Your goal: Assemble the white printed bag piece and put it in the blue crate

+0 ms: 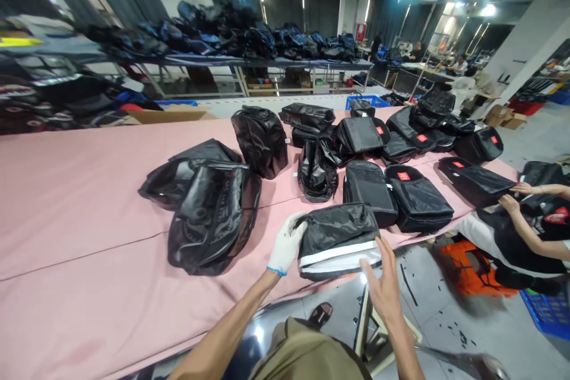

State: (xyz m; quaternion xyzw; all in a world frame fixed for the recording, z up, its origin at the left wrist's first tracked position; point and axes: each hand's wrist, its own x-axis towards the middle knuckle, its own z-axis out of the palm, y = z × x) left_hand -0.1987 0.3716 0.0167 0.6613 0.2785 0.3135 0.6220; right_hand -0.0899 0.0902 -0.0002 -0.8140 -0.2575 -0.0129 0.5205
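A black backpack (pixel 338 228) lies at the table's front edge, its side with two white strips and a pale gap between them turned toward me. My left hand (pixel 285 244), in a white glove with a blue cuff edge, grips its left end. At the right end my bare right hand (pixel 383 278) has its fingers over the corner and its thumb by the white strip. Left of the gloved hand, a shiny black backpack with a shark-mouth print (pixel 214 219) leans on another black bag (pixel 164 181). Two black backpacks with flat fronts (pixel 369 190) (pixel 418 199) lie just beyond my right hand.
More black bags (pixel 363 133) cover the back right of the pink-covered table (pixel 89 208). A co-worker's hands (pixel 512 199) touch a black bag (pixel 476 181) on the right. Below are an orange item (pixel 474 273) and a blue crate (pixel 547 312). Bags pile on a far table (pixel 214 60).
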